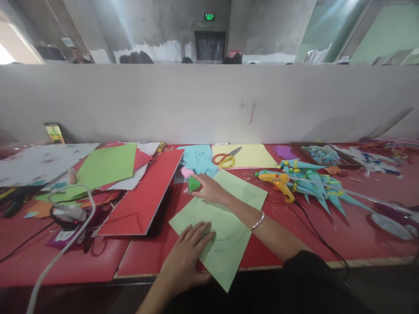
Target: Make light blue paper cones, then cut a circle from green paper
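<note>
A sheet of pale green paper [252,192] lies at a slant over the table's front edge, with a faint curved line drawn on it. My left hand [188,250] rests flat on the sheet's left part, fingers stretched out and thumb apart. Beyond it, my right hand [211,189] reaches across the sheet, its thumb and fingers closed on a small green piece [194,185] whose kind I cannot make out. Close by lie a pink scrap [187,172], blue paper pieces [198,159] and scissors [227,159] with red and yellow handles.
A yellow glue gun [278,182] lies to the right, by blue pointed paper shapes [322,194]. On the left, a red board [144,198] leans near green paper [108,163] and a power strip [70,218] with cords. A white partition [163,100] stands behind.
</note>
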Motion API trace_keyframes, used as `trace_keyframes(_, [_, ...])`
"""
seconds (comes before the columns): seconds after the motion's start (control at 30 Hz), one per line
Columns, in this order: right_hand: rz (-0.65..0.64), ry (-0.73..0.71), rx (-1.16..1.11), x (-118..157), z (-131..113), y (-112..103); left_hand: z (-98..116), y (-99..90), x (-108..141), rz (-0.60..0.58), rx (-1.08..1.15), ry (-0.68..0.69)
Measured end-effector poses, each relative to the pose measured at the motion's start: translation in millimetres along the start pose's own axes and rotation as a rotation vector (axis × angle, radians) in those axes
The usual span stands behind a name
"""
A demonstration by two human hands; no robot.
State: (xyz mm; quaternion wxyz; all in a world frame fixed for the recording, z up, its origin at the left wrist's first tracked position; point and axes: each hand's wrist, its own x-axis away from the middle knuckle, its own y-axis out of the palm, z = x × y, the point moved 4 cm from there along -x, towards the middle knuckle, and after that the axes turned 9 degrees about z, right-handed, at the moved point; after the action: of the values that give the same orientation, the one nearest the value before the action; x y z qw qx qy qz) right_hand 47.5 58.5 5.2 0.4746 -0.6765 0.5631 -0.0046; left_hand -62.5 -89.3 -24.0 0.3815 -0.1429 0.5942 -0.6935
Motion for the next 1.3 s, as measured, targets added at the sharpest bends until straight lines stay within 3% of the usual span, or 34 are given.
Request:
trace_keyframes(0.13, [-0.214,-0.111,0.215,-6.8,-3.7,24.5,2.2,-2.4,-0.3,-0.012,0.001,-0.007])
trace_keyframes(0.27, [-0.495,-0.036,0.447,-16.0,-4.2,39.4,4.9,-4.1,-1.4,0.000,-0.006,0.005])
trace_keyframes(0.37, [-0.559,-0.017,0.524,-19.5,-10.4,37.9,4.7,-3.5,-1.2,0.027,-0.017,0.011])
trace_keyframes(0.53, [-0.527,-0.040,0.535,-14.8,-16.7,30.0,5.2,-5.9,-0.2,0.031,0.006,0.037])
trace_keyframes(0.7, [-0.404,-0.044,0.515,-7.3,-15.0,13.4,12.0,-18.9,-3.4,-0.008,0.113,0.038])
trace_keyframes(0.8, [-0.340,-0.035,0.483,-2.5,-13.6,-3.7,13.6,-31.6,-12.7,0.157,0.150,-0.003])
trace_keyframes(0.9, [-0.192,-0.027,0.260,4.2,-18.9,-31.0,7.5,-40.6,-29.0,0.381,0.123,-0.113])
trace_keyframes(1.07, [-0.007,0.063,-0.044,22.0,-25.5,-79.3,-14.7,-39.4,-74.5,0.611,0.142,-0.300])
trace_keyframes(1.13, [0.042,0.097,-0.084,28.2,-22.1,-90.5,-25.3,-33.8,-97.4,0.624,0.306,-0.314])
trace_keyframes(1.2, [0.082,0.128,-0.118,32.9,-14.2,-95.1,-34.8,-25.9,-118.6,0.549,0.486,-0.346])
trace_keyframes(1.3, [0.135,0.171,-0.150,38.7,2.1,-92.0,-35.0,-19.6,-139.7,0.429,0.370,-0.251])
